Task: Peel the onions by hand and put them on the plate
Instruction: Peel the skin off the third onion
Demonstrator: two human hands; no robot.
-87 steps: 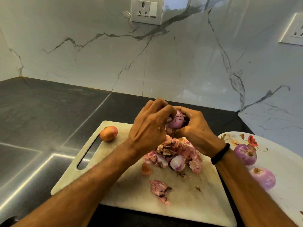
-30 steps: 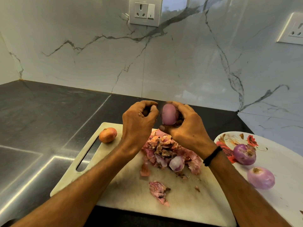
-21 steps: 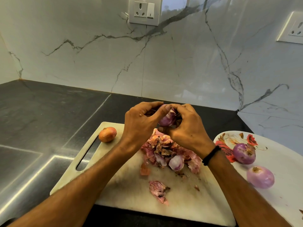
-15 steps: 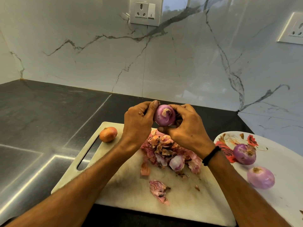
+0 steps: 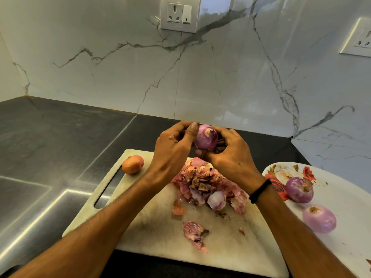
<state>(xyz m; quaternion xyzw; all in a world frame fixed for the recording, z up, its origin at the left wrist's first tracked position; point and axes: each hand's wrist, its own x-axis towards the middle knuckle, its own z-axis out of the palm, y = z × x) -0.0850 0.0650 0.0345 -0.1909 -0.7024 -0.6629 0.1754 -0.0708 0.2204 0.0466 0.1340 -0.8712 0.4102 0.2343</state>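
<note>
A purple peeled onion [image 5: 206,137] is held up above the cutting board [image 5: 156,223] between both hands. My left hand [image 5: 173,147] curls round its left side with the thumb on it. My right hand [image 5: 230,153] cups it from the right and below. Under the hands lies a heap of onion skins [image 5: 208,185]. An unpeeled orange-brown onion [image 5: 133,164] sits at the board's far left corner. Two peeled onions [image 5: 299,190] [image 5: 319,218] lie on the white flowered plate [image 5: 345,199] at the right.
A loose piece of skin [image 5: 194,233] lies near the board's front. The dark countertop [image 5: 56,149] stretches to the left and back. A marble wall with a socket [image 5: 178,15] stands close behind. The plate runs past the right edge.
The onion was turned in my hands, so its pale root end now faces me. My left hand briefly let go of it, then took hold again.
</note>
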